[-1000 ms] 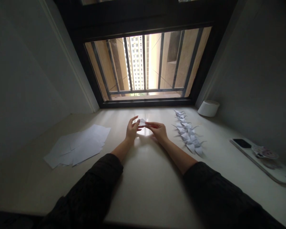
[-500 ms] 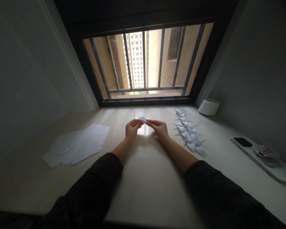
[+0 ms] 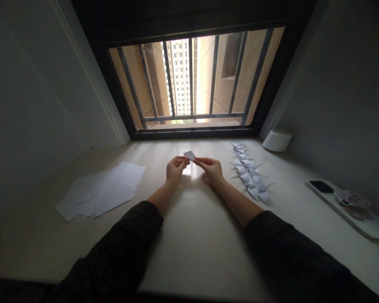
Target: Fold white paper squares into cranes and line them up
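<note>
A small folded piece of white paper [image 3: 189, 155] is pinched between my left hand [image 3: 176, 169] and my right hand [image 3: 212, 171], just above the pale desk [image 3: 196, 252]. Its lower part is hidden by my fingertips. To the right of my right hand, several white origami cranes [image 3: 249, 174] lie in a long overlapping row. Left of my left hand is a loose pile of flat white paper sheets [image 3: 101, 190], not touching either hand. Dark sleeves cover both forearms.
A barred window [image 3: 196, 80] rises behind the desk's far edge. A white cylindrical container [image 3: 277, 140] stands in the far right corner. Along the right wall, a white board [image 3: 347, 210] carries a black phone [image 3: 321, 187] and a round patterned item [image 3: 351, 198].
My left hand's fingers, spread a second ago, have closed on the paper. The paper now shows more clearly between my fingertips. The view has tilted slightly.
</note>
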{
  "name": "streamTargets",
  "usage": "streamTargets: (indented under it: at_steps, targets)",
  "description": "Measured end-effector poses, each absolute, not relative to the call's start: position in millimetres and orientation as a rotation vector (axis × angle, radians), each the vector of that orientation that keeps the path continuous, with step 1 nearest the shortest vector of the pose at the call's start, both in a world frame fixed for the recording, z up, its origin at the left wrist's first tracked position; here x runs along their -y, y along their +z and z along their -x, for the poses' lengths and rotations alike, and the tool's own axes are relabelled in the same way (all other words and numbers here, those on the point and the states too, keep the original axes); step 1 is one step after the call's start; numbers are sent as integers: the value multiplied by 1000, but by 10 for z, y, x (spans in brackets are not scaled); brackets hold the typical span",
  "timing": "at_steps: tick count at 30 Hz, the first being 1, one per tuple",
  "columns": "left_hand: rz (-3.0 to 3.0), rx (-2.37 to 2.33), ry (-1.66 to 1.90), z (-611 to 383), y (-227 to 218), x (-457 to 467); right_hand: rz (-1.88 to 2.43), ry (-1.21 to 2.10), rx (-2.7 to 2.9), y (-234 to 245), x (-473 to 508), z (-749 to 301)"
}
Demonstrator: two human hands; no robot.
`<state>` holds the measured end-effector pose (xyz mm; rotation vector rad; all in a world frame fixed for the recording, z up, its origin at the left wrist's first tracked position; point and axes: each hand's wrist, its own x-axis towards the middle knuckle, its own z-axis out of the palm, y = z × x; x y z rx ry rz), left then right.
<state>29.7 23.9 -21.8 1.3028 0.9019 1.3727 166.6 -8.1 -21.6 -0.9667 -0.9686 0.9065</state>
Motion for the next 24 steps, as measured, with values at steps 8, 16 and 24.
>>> streamTargets:
  at_steps: [8,16,24]
  targets:
    - [-1216,-874,1374,-302,-214,-248,967,914,944,-181,98,-1659]
    - [-1190,-864,1386,-312,-177,-209,969,942,963,-180,85,-1676]
    - [-1221,-863,1400,-312,-189,-200,974,946,998,-202,75,-1695]
